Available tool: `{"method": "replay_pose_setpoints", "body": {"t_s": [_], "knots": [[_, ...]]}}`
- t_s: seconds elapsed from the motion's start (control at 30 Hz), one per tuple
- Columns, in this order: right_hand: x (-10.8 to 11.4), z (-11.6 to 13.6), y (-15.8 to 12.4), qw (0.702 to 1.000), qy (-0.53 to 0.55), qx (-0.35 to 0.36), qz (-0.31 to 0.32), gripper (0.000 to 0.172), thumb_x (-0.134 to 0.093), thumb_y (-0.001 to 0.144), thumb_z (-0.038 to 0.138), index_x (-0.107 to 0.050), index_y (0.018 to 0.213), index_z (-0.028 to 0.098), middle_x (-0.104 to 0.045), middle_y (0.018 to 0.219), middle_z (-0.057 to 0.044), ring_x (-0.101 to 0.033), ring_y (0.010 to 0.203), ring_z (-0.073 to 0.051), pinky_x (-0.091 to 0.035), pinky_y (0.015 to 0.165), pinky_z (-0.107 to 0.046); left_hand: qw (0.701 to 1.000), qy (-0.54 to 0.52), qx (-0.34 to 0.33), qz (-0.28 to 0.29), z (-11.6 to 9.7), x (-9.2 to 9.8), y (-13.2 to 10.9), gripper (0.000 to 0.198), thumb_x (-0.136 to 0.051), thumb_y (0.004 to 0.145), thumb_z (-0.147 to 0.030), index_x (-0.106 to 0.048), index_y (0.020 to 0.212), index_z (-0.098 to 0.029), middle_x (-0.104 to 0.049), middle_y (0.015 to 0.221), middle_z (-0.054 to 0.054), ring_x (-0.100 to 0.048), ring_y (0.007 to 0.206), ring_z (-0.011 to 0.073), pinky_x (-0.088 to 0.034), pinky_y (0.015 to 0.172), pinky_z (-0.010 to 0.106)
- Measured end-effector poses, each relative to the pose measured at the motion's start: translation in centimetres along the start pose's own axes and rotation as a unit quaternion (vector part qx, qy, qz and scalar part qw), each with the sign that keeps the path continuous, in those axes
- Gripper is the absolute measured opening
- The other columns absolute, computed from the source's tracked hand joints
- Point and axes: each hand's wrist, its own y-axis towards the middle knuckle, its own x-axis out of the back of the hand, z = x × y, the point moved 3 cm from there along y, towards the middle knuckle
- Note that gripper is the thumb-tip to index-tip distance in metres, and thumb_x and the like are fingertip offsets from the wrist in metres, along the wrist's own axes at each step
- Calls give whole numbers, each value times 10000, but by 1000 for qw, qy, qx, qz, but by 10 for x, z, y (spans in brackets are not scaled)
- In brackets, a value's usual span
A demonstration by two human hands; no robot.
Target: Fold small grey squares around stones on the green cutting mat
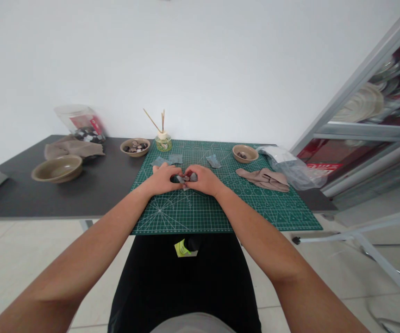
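Over the green cutting mat (172, 219), my left hand (167, 178) and my right hand (203, 179) meet, fingers pinched together. Between their fingertips is a small sheer grey pouch (180, 179), partly covered by the fingers; whether anything is inside it I cannot tell. Similar blue-grey pouches lie flat just beyond my hands: one (160, 161) behind the left hand, another (175, 158) beside it, and a third (214, 161) behind the right hand.
At the back stand a bowl of stones (135, 147), a reed diffuser (164, 141) and a bowl with few stones (245, 153). A brown cloth (264, 179) and a clear plastic bag (293, 169) lie right. Left are a larger bowl (57, 169), another cloth (73, 147) and a clear jar (78, 121).
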Motion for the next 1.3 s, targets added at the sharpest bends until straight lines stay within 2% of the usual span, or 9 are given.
{"method": "replay_pose_setpoints", "body": {"t_s": [0.13, 0.27, 0.33, 0.43, 0.6, 0.83, 1.1, 1.2, 1.3], "knots": [[5, -5, 0, 995, -61, -42, -67, 205, -683, 820, 283, -656, 999, 189, -668, 1018, -62, -578, 1005, -215, -420, 950, -352, 1000, -5, 7, 1, -1, 0, -1, 366, -658, 780, -555, -688, 960, -238, -664, 976, 52, -471, 1009, 303, -271, 804, 388], [13, -15, 0, 958, -171, -183, -141, 373, -507, 954, 392, -652, 1230, 187, -599, 1347, -144, -475, 1264, -311, -338, 1073, -477, 1000, -13, 16, 2, -3, 2, -1, 382, -662, 771, -552, -702, 986, -240, -674, 1005, 62, -470, 1034, 314, -280, 811, 392], [13, -20, -1, 942, -201, -236, -129, 459, -463, 974, 437, -605, 1341, 201, -480, 1504, -145, -396, 1368, -338, -306, 1101, -511, 1000, -14, 18, 3, -3, 2, -1, 389, -664, 766, -555, -704, 984, -236, -677, 1010, 68, -471, 1036, 319, -285, 810, 394], [9, -25, -1, 928, -218, -287, -91, 502, -403, 995, 473, -565, 1404, 231, -380, 1585, -133, -326, 1442, -340, -257, 1133, -538, 1000, -18, 17, 1, -3, 2, -1, 391, -668, 763, -557, -705, 981, -234, -686, 1031, 69, -475, 1036, 322, -282, 808, 399], [5, -28, 0, 922, -215, -319, -49, 554, -362, 995, 529, -546, 1430, 241, -365, 1593, -145, -325, 1450, -357, -231, 1143, -559, 1000, -8, 19, 1, -1, 0, 0, 385, -671, 766, -562, -694, 975, -240, -691, 1026, 60, -476, 1044, 325, -268, 806, 403], [8, -27, 0, 911, -220, -346, -52, 638, -344, 979, 581, -504, 1466, 200, -364, 1586, -181, -324, 1448, -378, -238, 1139, -582, 1000, -9, 18, 5, -3, 2, -1, 379, -664, 771, -559, -693, 976, -241, -689, 1037, 58, -473, 1046, 324, -277, 808, 397], [8, -29, 0, 907, -227, -342, -95, 681, -394, 968, 568, -480, 1461, 107, -325, 1593, -223, -294, 1447, -408, -216, 1135, -609, 1000, -4, 17, 4, -3, 2, -1, 389, -656, 778, -562, -701, 990, -239, -678, 1016, 62, -470, 1034, 317, -280, 804, 390], [9, -26, 1, 940, -187, -259, -122, 493, -515, 947, 452, -589, 1335, 157, -548, 1419, -174, -449, 1327, -346, -326, 1082, -557, 1000, -2, 17, 7, -2, 2, -1, 393, -651, 782, -562, -698, 997, -237, -676, 1016, 59, -469, 1026, 312, -274, 800, 388], [4, -16, 0, 991, -65, -111, -45, 225, -617, 900, 335, -719, 1040, 191, -679, 1044, -75, -612, 979, -205, -459, 923, -379, 1000, -2, 12, 5, -2, 2, -2, 381, -652, 781, -557, -690, 967, -226, -674, 999, 57, -470, 1015, 304, -270, 796, 383]]}}
